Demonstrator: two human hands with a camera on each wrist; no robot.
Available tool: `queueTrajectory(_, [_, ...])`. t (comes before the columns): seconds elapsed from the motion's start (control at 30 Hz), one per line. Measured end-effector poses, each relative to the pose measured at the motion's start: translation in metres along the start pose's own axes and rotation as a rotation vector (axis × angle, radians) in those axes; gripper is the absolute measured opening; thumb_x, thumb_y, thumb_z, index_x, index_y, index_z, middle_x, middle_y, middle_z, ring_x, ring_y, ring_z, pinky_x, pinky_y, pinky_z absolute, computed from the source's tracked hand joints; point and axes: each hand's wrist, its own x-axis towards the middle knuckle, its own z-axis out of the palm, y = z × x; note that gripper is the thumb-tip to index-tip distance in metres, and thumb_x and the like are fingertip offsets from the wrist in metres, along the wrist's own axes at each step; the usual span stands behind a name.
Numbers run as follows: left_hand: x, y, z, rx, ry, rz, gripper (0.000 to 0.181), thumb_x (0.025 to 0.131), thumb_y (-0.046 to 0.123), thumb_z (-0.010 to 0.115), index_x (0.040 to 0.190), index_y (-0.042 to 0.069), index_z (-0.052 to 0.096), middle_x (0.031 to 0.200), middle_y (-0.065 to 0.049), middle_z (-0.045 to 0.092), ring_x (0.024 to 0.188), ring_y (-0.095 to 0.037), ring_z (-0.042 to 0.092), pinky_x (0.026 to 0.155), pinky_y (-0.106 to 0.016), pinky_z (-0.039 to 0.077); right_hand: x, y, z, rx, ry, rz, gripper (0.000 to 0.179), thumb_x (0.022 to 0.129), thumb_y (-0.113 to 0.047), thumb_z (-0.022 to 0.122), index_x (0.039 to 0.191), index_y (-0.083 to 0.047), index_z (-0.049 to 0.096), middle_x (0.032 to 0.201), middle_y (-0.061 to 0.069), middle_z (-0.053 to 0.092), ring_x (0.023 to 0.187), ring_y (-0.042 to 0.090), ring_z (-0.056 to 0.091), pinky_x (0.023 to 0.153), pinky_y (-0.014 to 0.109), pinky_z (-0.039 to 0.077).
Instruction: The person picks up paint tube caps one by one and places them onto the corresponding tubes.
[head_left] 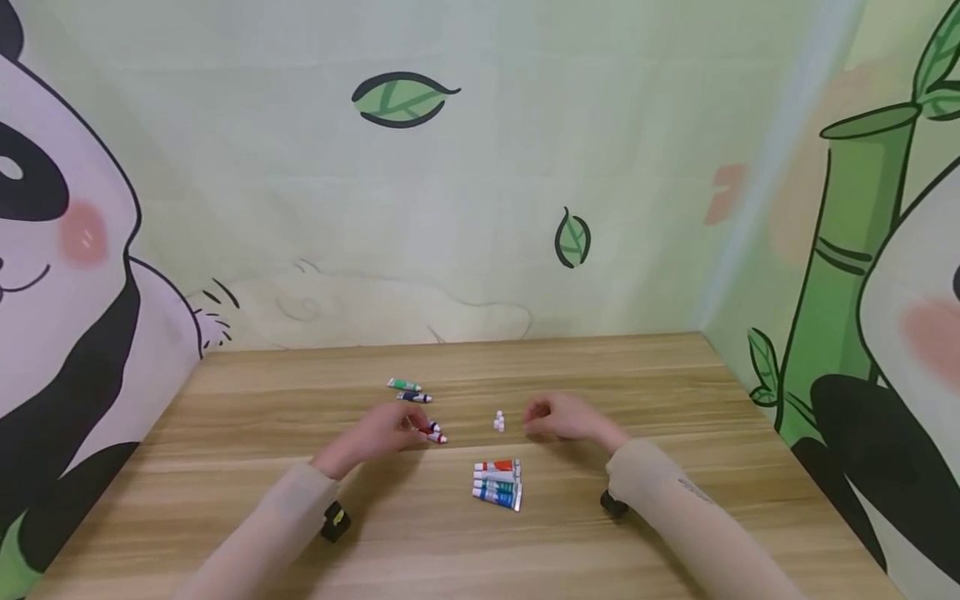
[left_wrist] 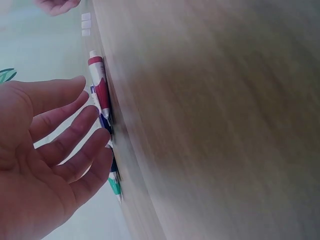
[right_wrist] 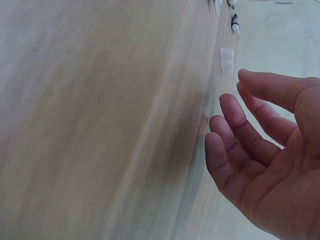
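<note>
My left hand hovers at a red paint tube, its thumb and fingers loosely bent with a gap between them. Behind that tube lies a blue-violet one, partly hidden by the fingers; whether a fingertip touches it I cannot tell. Farther back are a dark blue tube and a green tube. Small white pieces like caps sit grouped between the hands. Just right of them is my right hand, fingers relaxed and holding nothing in the right wrist view.
Nearer the front, an orange-red tube, a white tube, a teal tube and a blue tube lie stacked side by side, white caps leftward. A wooden table bears everything; a printed backdrop rises behind its far edge.
</note>
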Motion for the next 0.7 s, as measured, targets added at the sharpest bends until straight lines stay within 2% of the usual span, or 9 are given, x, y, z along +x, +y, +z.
queueTrajectory(0.07, [0.002, 0.000, 0.001, 0.013, -0.007, 0.014, 0.006, 0.090, 0.004, 0.072, 0.096, 0.004, 0.070, 0.092, -0.001, 0.069, 0.084, -0.014, 0.060, 0.076, -0.034, 0.051, 0.004, -0.002, 0.004, 0.002, 0.002, -0.021, 0.012, 0.094, -0.018, 0.072, 0.102, -0.009, 0.070, 0.091, -0.002, 0.068, 0.069, 0.012, 0.056, 0.060, 0.028, 0.048])
queueTrajectory(0.33, [0.007, 0.001, 0.004, 0.040, -0.029, -0.009, 0.007, 0.090, 0.005, 0.074, 0.096, 0.006, 0.070, 0.092, -0.001, 0.068, 0.084, -0.014, 0.058, 0.076, -0.034, 0.050, 0.013, -0.013, 0.013, -0.007, 0.015, -0.067, 0.015, 0.093, -0.015, 0.072, 0.106, -0.008, 0.071, 0.097, 0.000, 0.069, 0.080, 0.014, 0.059, 0.068, 0.030, 0.051])
queueTrajectory(0.43, [0.007, 0.001, 0.004, 0.048, -0.035, 0.010, 0.008, 0.089, 0.004, 0.075, 0.096, 0.004, 0.070, 0.092, -0.001, 0.069, 0.084, -0.014, 0.059, 0.076, -0.034, 0.050, 0.016, -0.018, 0.016, -0.021, 0.018, -0.095, 0.015, 0.092, -0.013, 0.072, 0.105, -0.007, 0.071, 0.096, 0.000, 0.069, 0.081, 0.013, 0.059, 0.070, 0.030, 0.050])
queueTrajectory(0.63, [0.006, 0.001, 0.004, 0.048, -0.042, 0.045, 0.010, 0.087, 0.001, 0.076, 0.095, 0.003, 0.070, 0.089, -0.001, 0.069, 0.082, -0.013, 0.058, 0.074, -0.032, 0.050, 0.024, -0.021, 0.023, -0.048, 0.009, -0.101, 0.010, 0.093, -0.012, 0.071, 0.102, -0.008, 0.071, 0.090, -0.002, 0.067, 0.076, 0.012, 0.058, 0.067, 0.029, 0.050])
queueTrajectory(0.7, [0.005, 0.002, 0.004, 0.052, -0.043, 0.058, 0.011, 0.086, 0.000, 0.076, 0.095, 0.004, 0.071, 0.088, -0.001, 0.068, 0.081, -0.013, 0.058, 0.074, -0.032, 0.051, 0.025, -0.022, 0.024, -0.063, 0.012, -0.111, 0.009, 0.092, -0.011, 0.071, 0.101, -0.008, 0.071, 0.089, -0.002, 0.066, 0.078, 0.011, 0.058, 0.070, 0.028, 0.050])
